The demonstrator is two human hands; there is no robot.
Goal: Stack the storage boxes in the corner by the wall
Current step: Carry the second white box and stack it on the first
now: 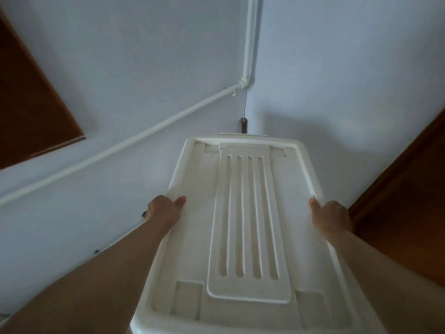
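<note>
A white plastic storage box (243, 213) with a ribbed lid fills the lower middle of the head view, its far end close to the wall corner. My left hand (163, 209) grips its left edge, thumb resting on the lid. On the opposite edge my right hand (331, 219) holds the box the same way. A thin white edge of another box or lid (243, 134) shows just beyond the far end. The box's sides and whatever is under it are hidden.
Two pale walls meet at the corner (245, 102), where a white pipe (154, 128) runs along the left wall and turns upward. Brown wooden panels stand at the left (31, 104) and right (409, 201). A small brown peg (243, 125) sits in the corner.
</note>
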